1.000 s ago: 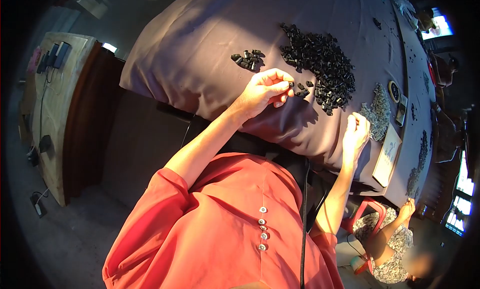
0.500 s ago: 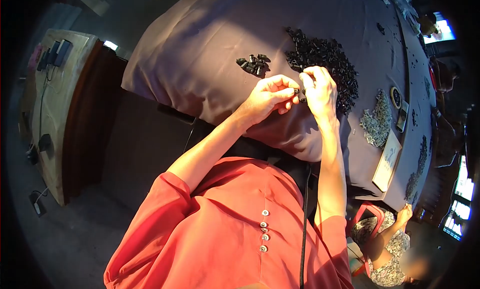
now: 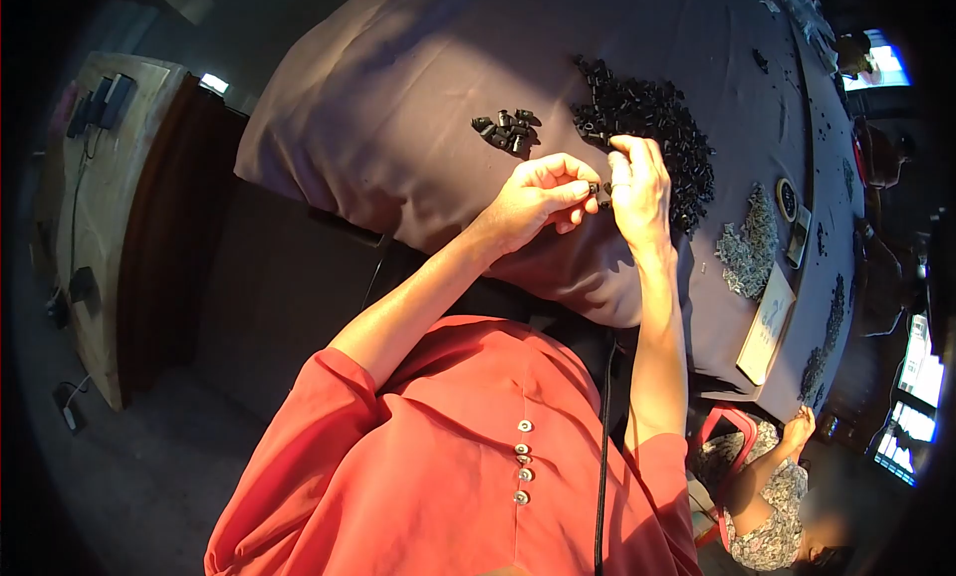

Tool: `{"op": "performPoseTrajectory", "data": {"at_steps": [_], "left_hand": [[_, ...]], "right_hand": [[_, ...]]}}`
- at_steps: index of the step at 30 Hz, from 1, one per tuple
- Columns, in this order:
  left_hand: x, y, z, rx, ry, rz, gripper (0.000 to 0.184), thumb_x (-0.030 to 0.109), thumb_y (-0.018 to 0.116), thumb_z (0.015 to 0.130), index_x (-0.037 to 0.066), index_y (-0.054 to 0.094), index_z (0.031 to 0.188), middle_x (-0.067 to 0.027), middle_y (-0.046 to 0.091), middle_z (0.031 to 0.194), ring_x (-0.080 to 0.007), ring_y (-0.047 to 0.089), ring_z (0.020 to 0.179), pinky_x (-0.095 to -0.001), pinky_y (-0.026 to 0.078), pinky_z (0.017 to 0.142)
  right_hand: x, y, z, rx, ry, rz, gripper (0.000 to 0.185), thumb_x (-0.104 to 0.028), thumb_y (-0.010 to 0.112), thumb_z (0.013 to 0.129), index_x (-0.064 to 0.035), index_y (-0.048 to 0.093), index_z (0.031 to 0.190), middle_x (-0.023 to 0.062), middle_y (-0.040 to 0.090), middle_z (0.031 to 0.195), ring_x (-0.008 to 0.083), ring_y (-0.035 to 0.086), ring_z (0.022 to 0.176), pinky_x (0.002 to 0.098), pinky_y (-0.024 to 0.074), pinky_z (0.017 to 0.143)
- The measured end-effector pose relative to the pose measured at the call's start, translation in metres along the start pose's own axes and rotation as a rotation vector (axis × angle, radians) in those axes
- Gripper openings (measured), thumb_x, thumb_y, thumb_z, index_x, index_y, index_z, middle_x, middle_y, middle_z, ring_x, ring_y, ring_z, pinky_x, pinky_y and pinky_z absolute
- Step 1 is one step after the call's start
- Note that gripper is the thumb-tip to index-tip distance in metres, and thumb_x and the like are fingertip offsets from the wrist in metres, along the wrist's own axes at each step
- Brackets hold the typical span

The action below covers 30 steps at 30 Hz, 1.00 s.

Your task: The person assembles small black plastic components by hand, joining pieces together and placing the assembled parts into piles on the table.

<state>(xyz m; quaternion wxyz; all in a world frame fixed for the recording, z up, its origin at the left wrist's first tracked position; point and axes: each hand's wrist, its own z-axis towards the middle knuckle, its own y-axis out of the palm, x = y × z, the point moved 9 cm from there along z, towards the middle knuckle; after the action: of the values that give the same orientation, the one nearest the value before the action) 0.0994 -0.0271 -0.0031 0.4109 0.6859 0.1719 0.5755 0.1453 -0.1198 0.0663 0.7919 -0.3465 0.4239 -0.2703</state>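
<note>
My left hand (image 3: 546,200) pinches a small black part (image 3: 594,189) between thumb and forefinger, above the cloth-covered table. Close to its right, my right hand (image 3: 639,190) has its fingers bent together near that part; what they hold, if anything, is too small to tell. A large heap of black parts (image 3: 652,118) lies behind and beside my right hand, which hides some of it. The smaller group of black parts (image 3: 507,132) rests on the cloth, beyond my left hand.
Right of the heap are a pile of small silvery pieces (image 3: 749,245), a round tape-like ring (image 3: 787,200) and a pale board (image 3: 766,329). A person (image 3: 767,486) sits at lower right, a hand at the table edge. A wooden table (image 3: 95,228) stands at left.
My right hand has come left from beside the silvery pile to my left hand. My left hand has shifted slightly right and keeps its pinch on the black part.
</note>
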Motion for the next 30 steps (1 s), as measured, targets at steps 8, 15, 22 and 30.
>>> {"op": "performPoseTrajectory", "data": {"at_steps": [8,15,22,30], "left_hand": [[0.000,0.001,0.000,0.004,-0.021,0.002,0.011,0.009,0.053,0.088,0.004,0.055,0.097,-0.0059,0.059,0.081,-0.0084,0.052,0.063,-0.0202,0.039,0.052],[-0.001,0.001,0.000,-0.011,-0.014,-0.010,0.011,0.008,0.053,0.087,0.005,0.055,0.098,-0.0067,0.060,0.082,-0.0093,0.052,0.063,-0.0208,0.038,0.052],[-0.001,0.001,0.000,-0.021,-0.011,-0.016,0.011,0.008,0.054,0.087,0.005,0.055,0.098,-0.0072,0.060,0.082,-0.0093,0.052,0.063,-0.0205,0.038,0.052],[0.001,0.002,-0.001,0.000,-0.025,-0.007,0.010,0.008,0.054,0.087,0.005,0.055,0.097,-0.0064,0.060,0.081,-0.0089,0.052,0.063,-0.0202,0.038,0.052]], "right_hand": [[0.003,-0.030,-0.036,0.090,0.226,0.286,0.013,-0.004,0.048,0.087,-0.0012,0.056,0.096,0.0083,0.053,0.083,0.0151,0.053,0.065,0.0242,0.0453,0.055],[0.015,-0.015,-0.083,-0.011,0.499,1.114,0.014,-0.002,0.044,0.089,-0.0014,0.053,0.101,0.0020,0.050,0.072,0.0079,0.047,0.061,0.0204,0.0396,0.057],[0.016,0.000,-0.110,-0.106,0.543,1.071,0.017,-0.007,0.043,0.092,-0.0009,0.053,0.103,0.0000,0.049,0.071,0.0058,0.046,0.061,0.0171,0.0346,0.053],[0.027,0.015,-0.120,-0.121,0.566,1.851,0.018,-0.010,0.051,0.087,-0.0012,0.055,0.102,0.0100,0.052,0.088,0.0143,0.052,0.070,0.0276,0.0448,0.063]]}}
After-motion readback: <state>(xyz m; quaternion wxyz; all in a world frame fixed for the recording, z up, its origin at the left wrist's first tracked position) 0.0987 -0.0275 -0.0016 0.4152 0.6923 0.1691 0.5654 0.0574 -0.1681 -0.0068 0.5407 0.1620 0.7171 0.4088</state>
